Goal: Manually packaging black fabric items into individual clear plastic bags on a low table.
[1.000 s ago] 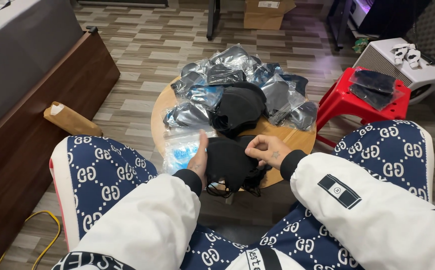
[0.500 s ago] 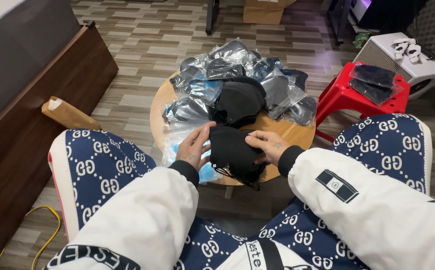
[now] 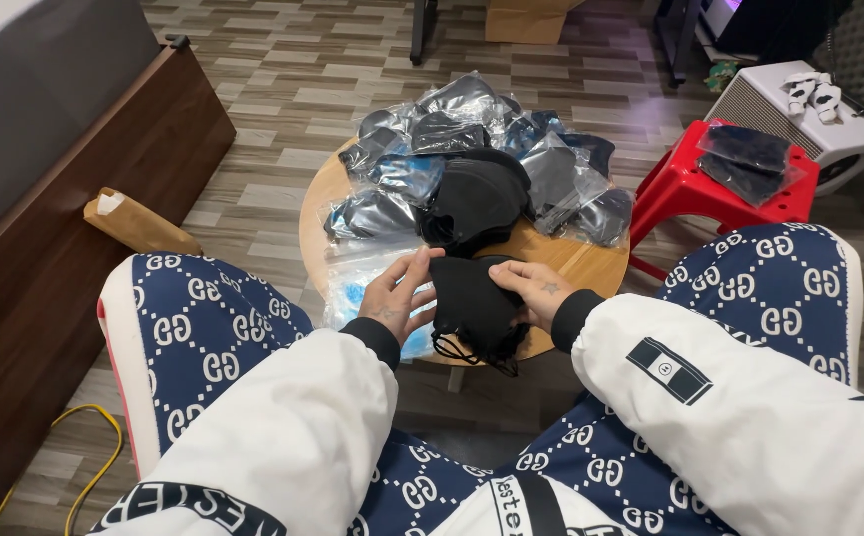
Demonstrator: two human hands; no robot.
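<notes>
Both hands — left hand (image 3: 395,298), right hand (image 3: 531,290) — pinch a black face mask (image 3: 472,303) at the round bench's (image 3: 561,260) near edge. Bagged masks (image 3: 472,159) crowd behind; red stool (image 3: 695,184) beside.

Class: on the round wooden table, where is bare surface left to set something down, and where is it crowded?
Bare wood shows on the round table right of the right hand, below the bagged pile. A sliver shows at the far-left rim. Middle and back are crowded; the black mask and left hand fill the front.

red stool (image 3: 690,189), white heater (image 3: 799,114), paper bag (image 3: 139,223)
</notes>
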